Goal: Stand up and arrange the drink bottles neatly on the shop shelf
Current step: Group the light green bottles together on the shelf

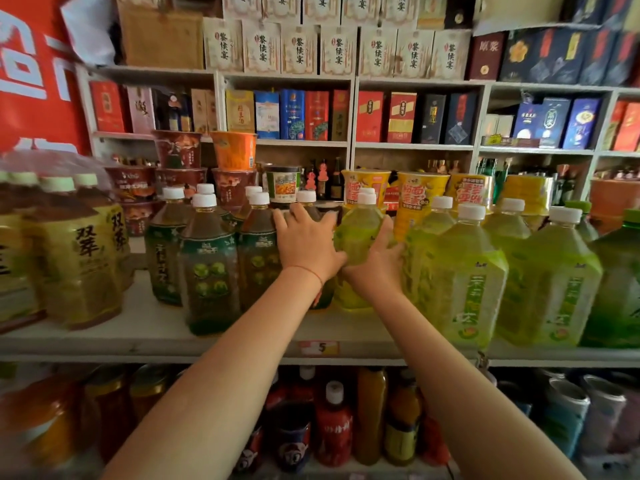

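One head cam only: you're looking forward and slightly down, close to the shelf (173,341), both forearms reaching in from below.

A light-green bottle (358,233) with a white cap stands upright on the shelf (156,334), between dark-green tea bottles (207,268) and larger yellow-green bottles (460,278).

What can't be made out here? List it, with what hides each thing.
Head view only:
- Dark bottle behind the left hand: the hand covers its label; only the cap and shoulder show.
- Light green bottle: both hands, the right hand below, cover its lower label.
- Wrapped bottle pack: cut off by the left edge and blurred.
- Lower-shelf bottles: too blurred to read, partly behind the arms.
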Tool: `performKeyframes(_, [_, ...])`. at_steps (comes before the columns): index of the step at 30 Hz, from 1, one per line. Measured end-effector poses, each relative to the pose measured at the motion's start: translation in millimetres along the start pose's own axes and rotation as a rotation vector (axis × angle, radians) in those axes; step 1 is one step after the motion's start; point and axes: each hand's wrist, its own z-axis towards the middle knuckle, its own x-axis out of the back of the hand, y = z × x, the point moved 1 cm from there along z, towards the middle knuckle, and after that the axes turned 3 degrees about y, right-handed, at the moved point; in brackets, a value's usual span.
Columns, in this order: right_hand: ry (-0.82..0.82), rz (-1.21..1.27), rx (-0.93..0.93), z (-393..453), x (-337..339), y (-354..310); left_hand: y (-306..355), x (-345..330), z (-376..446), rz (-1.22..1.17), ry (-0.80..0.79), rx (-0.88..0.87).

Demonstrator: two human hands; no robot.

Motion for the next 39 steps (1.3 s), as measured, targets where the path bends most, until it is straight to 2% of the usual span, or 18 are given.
performKeyframes(14, [-0.014,0.011,0.058,-13.0,-3.5,-6.2,-54.7,2.2,-8.6,-0.147,0.081,0.033])
performKeyframes(20, [-0.064,0.049,0.094,-27.3,-9.0,-15.5,-55.4,1.3,-11.3,-0.181,-0.002,-0.025])
performKeyframes(25, [-0.037,-0.001,0.138,-36.3,-3.8,-14.4,-42.4,6.8,-19.6,-0.205,-0.043,0.077])
performKeyframes(26, [-0.028,-0.013,0.144,-37.3,-2.6,-12.9,-34.6,8.3,-25.8,-0.201,0.005,0.096])
performKeyframes(28, [-0.013,-0.036,0.152,-38.8,0.5,-9.2,-19.7,6.9,-38.0,-0.312,0.238,0.039])
performKeyframes(30, [-0.013,-0.027,0.178,-37.8,3.9,-5.4,-10.9,8.6,-44.0,-0.623,0.417,-0.064])
performKeyframes(32, [-0.045,0.007,0.197,-36.7,8.1,-3.1,-4.1,13.0,-36.5,-0.876,0.341,-0.070])
performKeyframes(35, [-0.136,0.090,0.187,-41.3,10.9,-2.9,6.0,19.2,-19.3,-0.843,0.184,-0.018])
performKeyframes(39, [-0.231,0.361,0.014,-35.5,27.2,-3.9,8.2,18.0,-0.2,-0.868,0.118,0.115])
